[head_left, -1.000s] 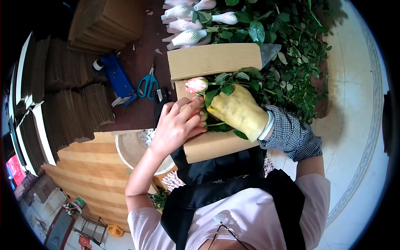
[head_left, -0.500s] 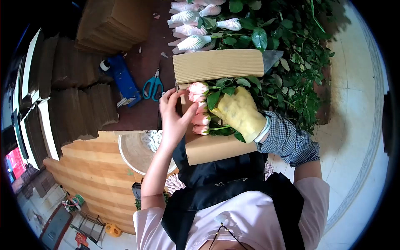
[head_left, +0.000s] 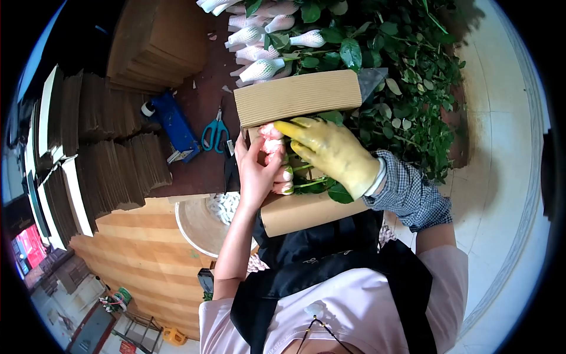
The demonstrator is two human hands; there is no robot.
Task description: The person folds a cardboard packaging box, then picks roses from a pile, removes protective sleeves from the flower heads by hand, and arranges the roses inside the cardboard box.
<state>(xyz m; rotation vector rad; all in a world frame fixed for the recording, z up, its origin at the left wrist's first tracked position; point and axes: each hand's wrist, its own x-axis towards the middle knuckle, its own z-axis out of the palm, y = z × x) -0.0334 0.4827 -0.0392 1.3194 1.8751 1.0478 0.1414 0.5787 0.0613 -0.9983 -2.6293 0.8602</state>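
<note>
A row of pink roses (head_left: pixel 283 174) lies on brown cardboard (head_left: pixel 306 212), heads to the left and green stems to the right. My bare left hand (head_left: pixel 257 168) is against the left side of the heads, thumb and fingers apart, the thumb touching the blooms. My right hand (head_left: pixel 327 147), in a yellow glove, reaches over the stems from the right, fingers stretched out with their tips at the uppermost rose head; its palm side is hidden. Just above the roses is a corrugated cardboard flap (head_left: pixel 298 97).
Roses in white mesh sleeves (head_left: pixel 262 69) lie beyond the flap, with dense foliage (head_left: pixel 407 100) at right. Teal scissors (head_left: pixel 216 133) and a blue tray (head_left: pixel 177 127) are on the dark table. Cardboard stacks (head_left: pixel 106 171) stand left; a round bin (head_left: pixel 197 227) is below the table edge.
My gloved right hand has moved from the stems up and left, its fingers stretching to the top rose head. My left hand's thumb has come onto the blooms. The camera view has shifted slightly.
</note>
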